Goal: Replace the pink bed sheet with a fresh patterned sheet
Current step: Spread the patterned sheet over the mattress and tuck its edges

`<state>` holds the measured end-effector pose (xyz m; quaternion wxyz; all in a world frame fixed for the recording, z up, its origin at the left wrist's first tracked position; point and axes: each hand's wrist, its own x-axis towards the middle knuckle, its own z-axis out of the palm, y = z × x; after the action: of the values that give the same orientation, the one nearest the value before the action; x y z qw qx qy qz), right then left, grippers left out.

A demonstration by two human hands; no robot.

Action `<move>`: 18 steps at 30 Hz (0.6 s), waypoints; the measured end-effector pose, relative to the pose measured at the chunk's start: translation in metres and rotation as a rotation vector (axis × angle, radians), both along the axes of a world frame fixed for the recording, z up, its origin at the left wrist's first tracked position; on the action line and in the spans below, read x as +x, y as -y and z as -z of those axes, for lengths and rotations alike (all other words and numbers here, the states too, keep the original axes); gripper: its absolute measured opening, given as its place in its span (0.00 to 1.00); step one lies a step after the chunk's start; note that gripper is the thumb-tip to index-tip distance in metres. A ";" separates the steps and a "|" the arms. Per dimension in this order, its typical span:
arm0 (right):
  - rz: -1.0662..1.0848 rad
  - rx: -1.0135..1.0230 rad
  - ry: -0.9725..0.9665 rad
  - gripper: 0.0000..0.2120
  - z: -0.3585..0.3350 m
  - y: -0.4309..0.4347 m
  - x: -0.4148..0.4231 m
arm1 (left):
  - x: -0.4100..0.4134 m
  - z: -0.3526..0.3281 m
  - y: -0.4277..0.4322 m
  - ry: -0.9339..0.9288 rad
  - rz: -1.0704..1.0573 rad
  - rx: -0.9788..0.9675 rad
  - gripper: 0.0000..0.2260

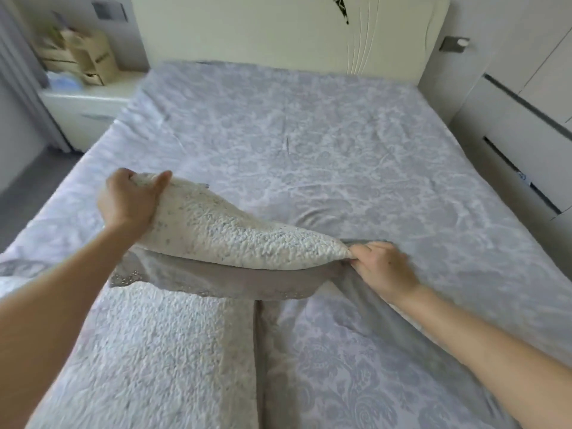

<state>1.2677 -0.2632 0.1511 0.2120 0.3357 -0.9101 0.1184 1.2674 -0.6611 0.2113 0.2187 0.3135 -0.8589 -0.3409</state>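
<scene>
Flat pillow (pixel 148 351) lay under held pillow (pixel 232 230); left hand (pixel 130 202), right hand (pixel 383 267) clenched its ends, long axis crosswise over patterned sheet (pixel 340 150).

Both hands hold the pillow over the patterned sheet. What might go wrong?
1. The right hand pinches the pillow only at its corner tip; that grip may slip.
2. The patterned sheet is bunched into a fold beside the right hand; moving the pillow could drag it further.

sheet (pixel 325 144) – grey-lilac damask
</scene>
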 end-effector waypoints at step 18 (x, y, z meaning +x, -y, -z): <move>-0.293 -0.009 0.267 0.22 0.011 0.331 0.189 | 0.194 0.002 0.192 0.801 0.101 -0.491 0.30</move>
<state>1.4564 -0.5944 0.1400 0.0715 0.4452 -0.8710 0.1953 1.4609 -0.8536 0.2090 -0.0792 0.3171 -0.9450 0.0099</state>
